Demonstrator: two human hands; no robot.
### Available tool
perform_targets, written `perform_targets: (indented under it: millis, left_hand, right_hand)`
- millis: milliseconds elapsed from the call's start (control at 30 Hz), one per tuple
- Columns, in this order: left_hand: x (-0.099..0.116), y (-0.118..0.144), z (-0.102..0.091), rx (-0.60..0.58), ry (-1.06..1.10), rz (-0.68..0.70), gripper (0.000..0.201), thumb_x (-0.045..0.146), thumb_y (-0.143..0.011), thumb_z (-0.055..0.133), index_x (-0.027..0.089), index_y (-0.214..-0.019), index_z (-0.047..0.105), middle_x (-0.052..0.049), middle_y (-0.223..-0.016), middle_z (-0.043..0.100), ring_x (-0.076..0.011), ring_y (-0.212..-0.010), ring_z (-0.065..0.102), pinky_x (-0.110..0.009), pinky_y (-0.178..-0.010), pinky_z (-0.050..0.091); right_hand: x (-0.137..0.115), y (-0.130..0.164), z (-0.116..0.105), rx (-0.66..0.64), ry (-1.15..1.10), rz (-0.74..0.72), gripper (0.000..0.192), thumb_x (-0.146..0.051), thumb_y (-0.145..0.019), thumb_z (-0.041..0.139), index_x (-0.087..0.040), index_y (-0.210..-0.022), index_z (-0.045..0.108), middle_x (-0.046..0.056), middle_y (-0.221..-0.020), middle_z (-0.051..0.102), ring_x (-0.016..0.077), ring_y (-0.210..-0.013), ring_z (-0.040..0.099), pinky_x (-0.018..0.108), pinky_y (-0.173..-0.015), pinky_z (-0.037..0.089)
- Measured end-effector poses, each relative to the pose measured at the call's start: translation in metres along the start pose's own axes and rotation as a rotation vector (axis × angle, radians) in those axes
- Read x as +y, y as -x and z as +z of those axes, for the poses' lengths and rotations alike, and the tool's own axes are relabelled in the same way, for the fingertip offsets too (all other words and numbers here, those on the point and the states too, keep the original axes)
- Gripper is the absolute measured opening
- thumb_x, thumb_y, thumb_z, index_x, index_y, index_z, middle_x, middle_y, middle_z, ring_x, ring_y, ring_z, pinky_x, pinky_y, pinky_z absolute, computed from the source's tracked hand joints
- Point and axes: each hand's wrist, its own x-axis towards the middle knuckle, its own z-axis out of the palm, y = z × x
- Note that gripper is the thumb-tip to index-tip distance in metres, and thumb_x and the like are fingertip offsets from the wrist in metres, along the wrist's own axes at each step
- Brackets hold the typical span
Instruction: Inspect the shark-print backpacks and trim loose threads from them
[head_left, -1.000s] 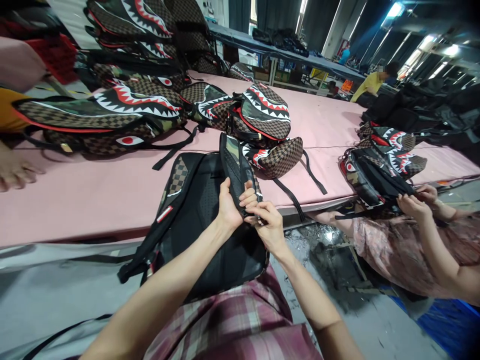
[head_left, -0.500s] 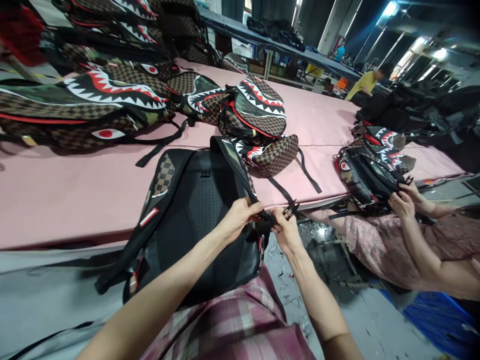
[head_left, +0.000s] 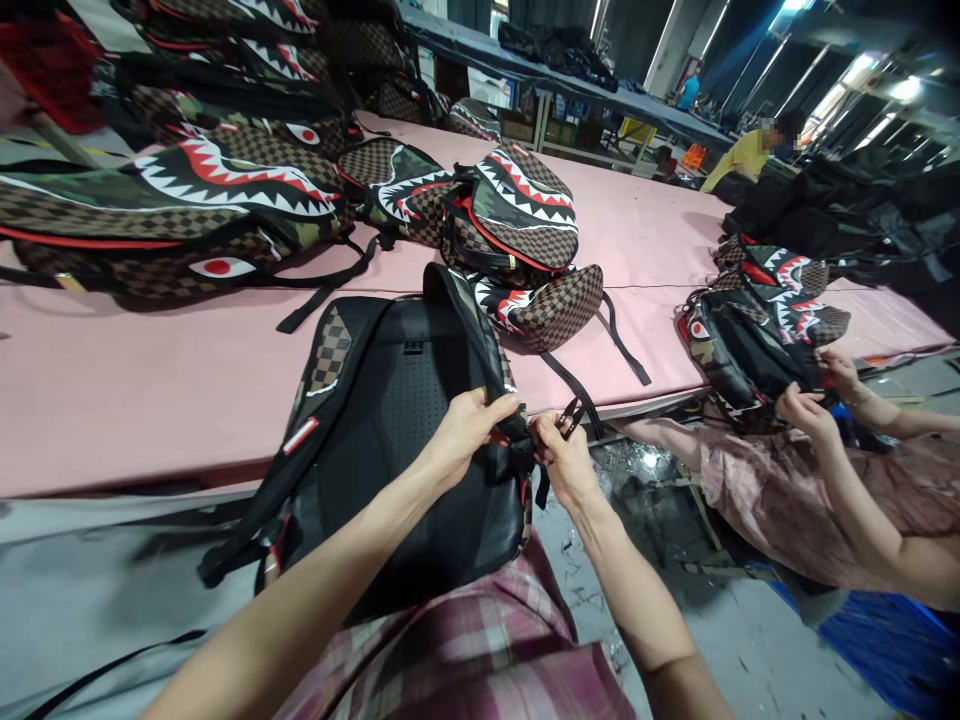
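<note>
Pink table [head_left: 135,390] fills the view from nine o'clock to three o'clock, its near edge running across the middle. Shark-mouth backpacks [head_left: 225,200] are piled on it from ten to twelve o'clock, checkered brown with red-and-white teeth, and one more bag [head_left: 525,215] stands just past centre, at twelve o'clock. At six o'clock a black backpack [head_left: 405,440] lies back-panel up, its top resting on the table edge and its bottom on the person's plaid lap [head_left: 480,650]. Its right shoulder strap [head_left: 469,325] rises over the panel and runs down to the hands. At three o'clock a co-worker's hands [head_left: 814,400] hold another shark bag [head_left: 750,345] at the table edge. Left hand [head_left: 469,430], at centre, has its fingers closed around the lower end of the strap, thumb on top. Right hand [head_left: 566,455], just beside it at four o'clock from centre, is clenched on small black snips [head_left: 574,412], whose blades point up and away, and its fingertips also pinch the strap's webbing next to the left hand.
</note>
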Motion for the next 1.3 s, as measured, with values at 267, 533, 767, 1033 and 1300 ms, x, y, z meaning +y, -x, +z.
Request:
perform_targets:
  millis: [267,533,767,1033,1300]
  left_hand:
    - [0.007,0.025,-0.019,-0.101,0.085,-0.169,0.043,0.018,-0.062,0.064,0.011,-0.104,0.056,-0.009,-0.090,0.069,-0.0217,-0.081,0.066,-0.030,-0.069,0.052]
    - [0.010,0.026,-0.022,-0.186,0.171,-0.089,0.052,0.023,-0.065,0.071,0.012,-0.113,0.054,-0.014,-0.103,0.068,-0.0238,-0.086,0.067,-0.029,-0.071,0.052]
    - [0.008,0.026,-0.022,-0.184,0.150,-0.061,0.047,0.027,-0.066,0.073,0.012,-0.109,0.059,-0.014,-0.106,0.067,-0.0242,-0.087,0.067,-0.029,-0.070,0.053]
    - [0.008,0.025,-0.016,-0.181,0.129,-0.055,0.049,0.029,-0.066,0.073,0.012,-0.109,0.059,-0.014,-0.103,0.068,-0.0241,-0.086,0.067,-0.030,-0.069,0.053]
    - [0.009,0.027,-0.016,-0.174,0.137,-0.061,0.048,0.030,-0.063,0.075,0.012,-0.106,0.060,-0.014,-0.104,0.068,-0.0239,-0.086,0.067,-0.029,-0.068,0.053]
  right_hand:
    - [-0.003,0.006,0.001,-0.062,0.042,-0.106,0.031,-0.041,-0.074,0.064,-0.015,-0.062,0.051,-0.005,-0.058,0.036,0.0047,-0.047,0.026,0.022,-0.043,0.019]
    - [-0.005,0.011,-0.013,0.084,0.253,-0.228,0.022,-0.031,-0.074,0.063,-0.016,-0.060,0.055,-0.001,-0.066,0.050,0.0079,-0.056,0.041,0.023,-0.051,0.032]
    - [-0.018,0.042,-0.036,-0.025,0.870,-0.384,0.040,-0.024,-0.073,0.064,-0.021,-0.112,0.052,0.003,-0.097,0.059,0.0168,-0.087,0.054,0.029,-0.076,0.042]
    - [-0.026,0.051,-0.034,-0.114,1.108,-0.721,0.008,-0.023,-0.085,0.056,-0.020,-0.091,0.059,0.004,-0.085,0.066,0.0170,-0.076,0.056,0.032,-0.069,0.040]
    - [-0.025,0.048,-0.036,0.069,0.874,-0.560,0.009,-0.023,-0.085,0.052,-0.020,-0.086,0.061,0.002,-0.079,0.064,0.0146,-0.073,0.058,0.028,-0.066,0.044]
